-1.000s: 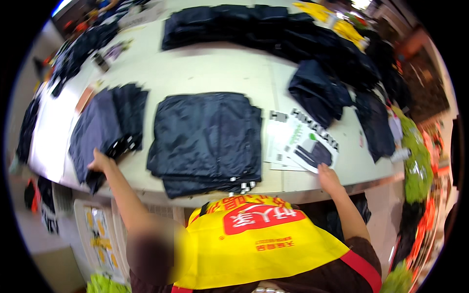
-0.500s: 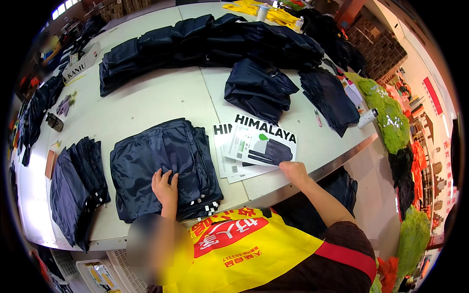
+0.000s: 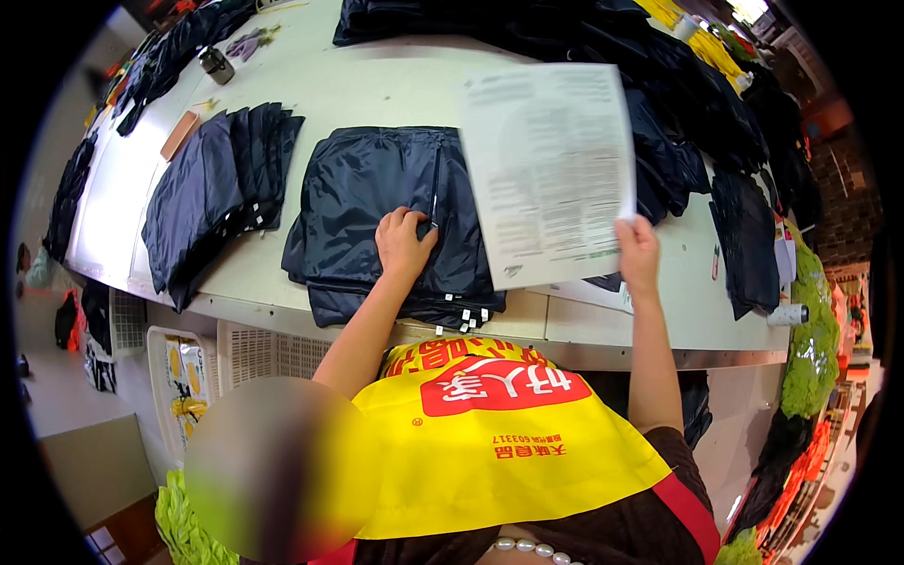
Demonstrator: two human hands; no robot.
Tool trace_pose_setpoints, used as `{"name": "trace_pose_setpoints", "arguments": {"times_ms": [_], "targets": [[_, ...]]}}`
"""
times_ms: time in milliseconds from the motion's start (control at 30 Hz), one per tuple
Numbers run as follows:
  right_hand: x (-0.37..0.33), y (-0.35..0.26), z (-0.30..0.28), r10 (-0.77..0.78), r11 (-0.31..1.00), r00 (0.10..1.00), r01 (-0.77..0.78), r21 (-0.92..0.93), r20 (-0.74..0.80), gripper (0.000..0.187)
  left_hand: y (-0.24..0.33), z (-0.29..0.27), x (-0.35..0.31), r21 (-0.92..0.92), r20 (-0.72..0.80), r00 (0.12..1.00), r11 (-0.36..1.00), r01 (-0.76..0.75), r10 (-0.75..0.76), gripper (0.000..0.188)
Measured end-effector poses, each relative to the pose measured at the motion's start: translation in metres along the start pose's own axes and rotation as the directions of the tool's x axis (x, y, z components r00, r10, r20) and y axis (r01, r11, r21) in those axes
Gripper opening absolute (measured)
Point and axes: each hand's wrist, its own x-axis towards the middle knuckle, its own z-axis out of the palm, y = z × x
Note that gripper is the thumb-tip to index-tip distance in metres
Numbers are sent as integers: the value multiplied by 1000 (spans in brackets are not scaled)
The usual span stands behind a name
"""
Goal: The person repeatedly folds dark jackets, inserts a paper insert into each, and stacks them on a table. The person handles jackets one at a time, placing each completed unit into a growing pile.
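A stack of folded, shiny navy garments (image 3: 358,169) lies on the table in front of me, small white tags showing along its near edge. My left hand (image 3: 405,247) rests on the top garment, thumb apart from the fingers, beside a lengthwise seam. My right hand (image 3: 638,252) grips a white printed sheet (image 3: 551,179) by its right edge. The sheet is raised and tilted above the right side of the stack, its text side toward me and smeared by motion. It hides part of the table and the papers beneath it.
A fanned pile of navy garments (image 3: 212,184) lies on the left, near a small brown box (image 3: 180,136) and a dark bottle (image 3: 216,65). More navy bundles (image 3: 556,21) line the far side. Another pile (image 3: 744,235) lies right, near a white spool (image 3: 787,314). Crates (image 3: 273,350) stand below the edge.
My right hand has lifted the sheet off the papers and swung it left toward the stack, turning its text side up. My left hand stays on the garments. The view has shifted.
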Motion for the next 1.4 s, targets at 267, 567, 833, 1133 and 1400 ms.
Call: {"name": "trace_pose_setpoints", "arguments": {"times_ms": [267, 567, 833, 1133, 1400], "targets": [[19, 27, 13, 89, 891, 986, -16, -454, 140, 28, -23, 8, 1, 12, -109, 992, 998, -68, 69, 15], [36, 11, -1, 144, 937, 943, -31, -349, 301, 26, -41, 10, 11, -142, -36, 997, 988, 62, -67, 13], [55, -13, 42, 288, 917, 692, 0, -399, 661, 26, -18, -41, 27, -281, 41, 999, 959, 23, -12, 13], [94, 2, 195, 111, 870, 631, 311, -382, 768, 29, -17, -18, 3, -287, 17, 980, 940, -186, 199, 8], [75, 8, 192, 422, 675, 628, -699, 236, 654, 24, -22, -1, -10, -370, -23, 999, 928, -44, 38, 7]]}}
